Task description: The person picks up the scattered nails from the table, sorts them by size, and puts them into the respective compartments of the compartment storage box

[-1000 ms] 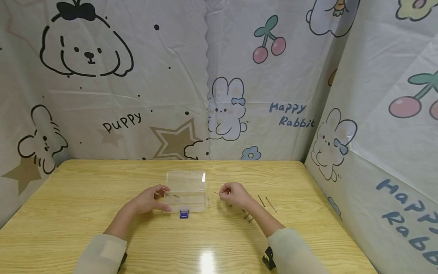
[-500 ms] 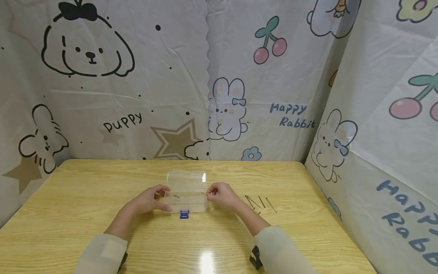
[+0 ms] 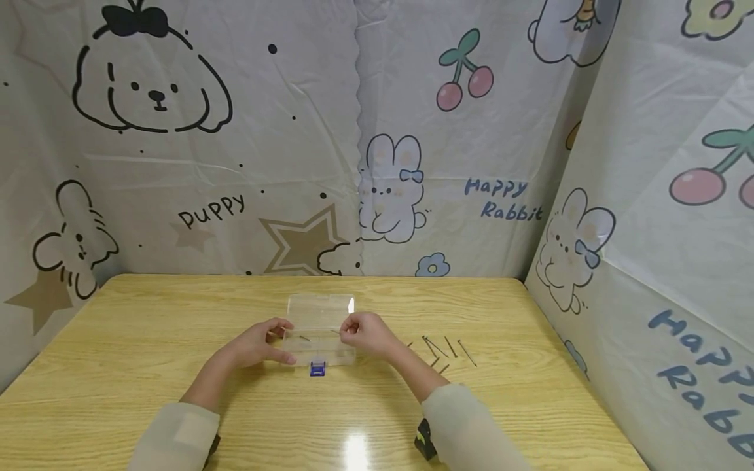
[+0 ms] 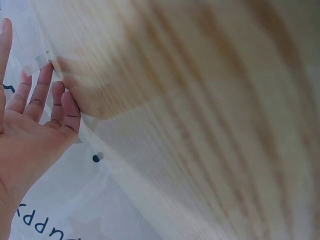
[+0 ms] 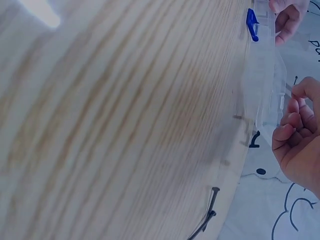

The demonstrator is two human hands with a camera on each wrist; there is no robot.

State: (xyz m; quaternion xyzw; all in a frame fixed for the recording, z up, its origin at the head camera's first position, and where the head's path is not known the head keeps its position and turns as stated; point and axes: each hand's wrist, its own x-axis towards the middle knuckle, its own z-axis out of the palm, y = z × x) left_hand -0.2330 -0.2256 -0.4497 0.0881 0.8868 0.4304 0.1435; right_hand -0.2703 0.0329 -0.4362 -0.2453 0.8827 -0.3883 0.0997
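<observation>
A clear plastic box [image 3: 321, 356] with a blue latch [image 3: 317, 369] lies on the table with its lid [image 3: 321, 311] raised at the back. One nail [image 3: 304, 338] lies inside, on the left. My left hand [image 3: 257, 343] holds the box's left end, thumb at the front corner and fingers farther back. My right hand [image 3: 366, 333] is over the box's right part, pinching a nail [image 5: 295, 80] between thumb and fingertips. That nail's tip points left above the box. Much of it is hidden by the fingers.
Several loose nails [image 3: 450, 347] are scattered on the wooden table [image 3: 177, 301] to the right, some partly behind my right forearm. A printed cloth [image 3: 283, 163] hangs along the table's back and right side.
My right hand has moved left with the pinched nail, from beside the box to over its right part. More loose nails show behind it. The left hand stays put.
</observation>
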